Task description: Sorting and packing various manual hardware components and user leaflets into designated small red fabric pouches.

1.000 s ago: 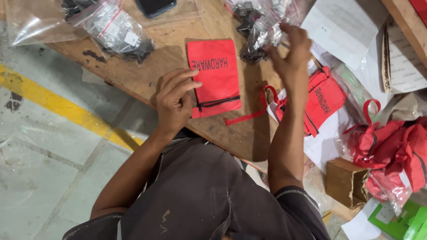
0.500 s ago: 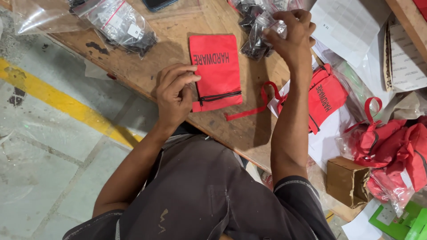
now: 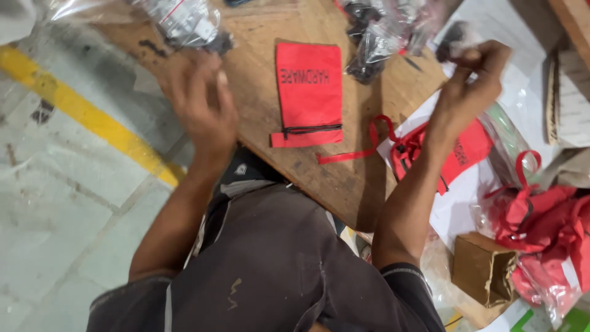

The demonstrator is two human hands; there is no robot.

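A red flat pouch (image 3: 309, 92) with a black zip and a red strap lies on the wooden table (image 3: 344, 178). My left hand (image 3: 198, 104) hovers left of it, blurred, fingers apart and holding nothing, just below a clear bag of dark parts (image 3: 184, 24). My right hand (image 3: 473, 71) is raised at the upper right, its fingers pinched on a small dark part (image 3: 453, 35). It is to the right of another clear bag of black hardware (image 3: 381, 37).
More red pouches (image 3: 458, 154) lie on white paper at the right, with a heap of bagged red pouches (image 3: 541, 215) beyond. A small brown cardboard box (image 3: 482, 270) sits at the lower right. A yellow floor line (image 3: 92, 120) runs left of the table.
My left hand has left the red pouch's edge and swung left and up. My right hand has pulled out of the bag of black hardware and moved right with a small dark part.
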